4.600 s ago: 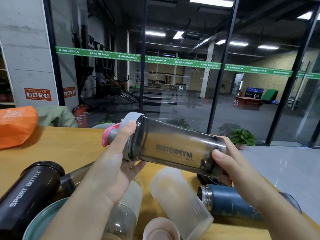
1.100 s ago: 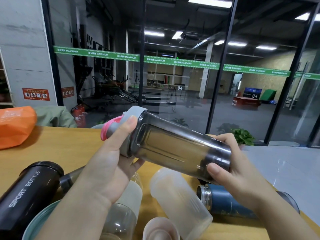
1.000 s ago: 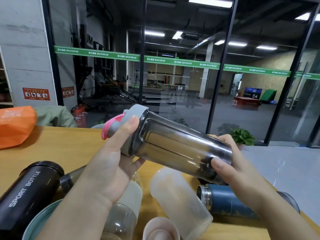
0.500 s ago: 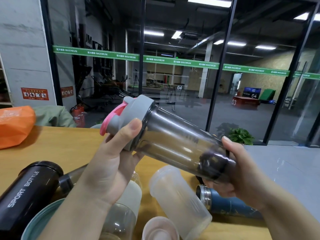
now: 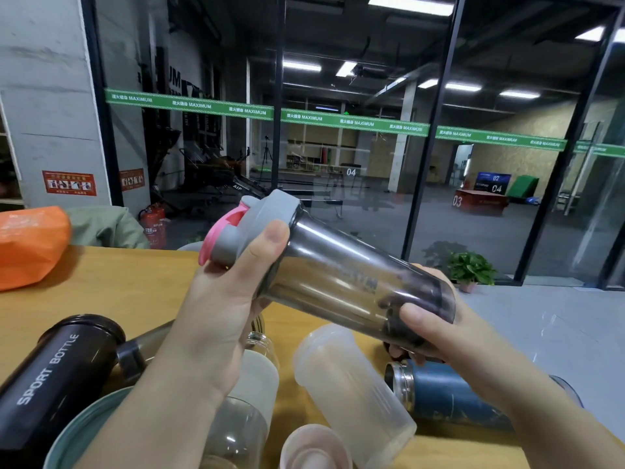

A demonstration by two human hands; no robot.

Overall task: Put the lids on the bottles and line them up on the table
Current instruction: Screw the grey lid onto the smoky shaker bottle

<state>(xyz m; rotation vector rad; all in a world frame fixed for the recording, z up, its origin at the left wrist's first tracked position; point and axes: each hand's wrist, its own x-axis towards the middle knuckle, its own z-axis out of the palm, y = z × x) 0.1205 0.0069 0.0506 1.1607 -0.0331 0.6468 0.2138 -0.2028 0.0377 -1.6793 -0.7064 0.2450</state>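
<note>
Smoky plastic forms the shaker, which is held tilted above the table; the left hand is clamped around its grey lid and neck, and the right hand is closed around its base. It is judged to be light, stiff and rather smooth, so a slip is possible if only the wall is pinched, and the lid rim and the base seem the best places to be gripped. Other bottles, such as the frosted cup and the blue flask, are seen lying below without lids.
</note>
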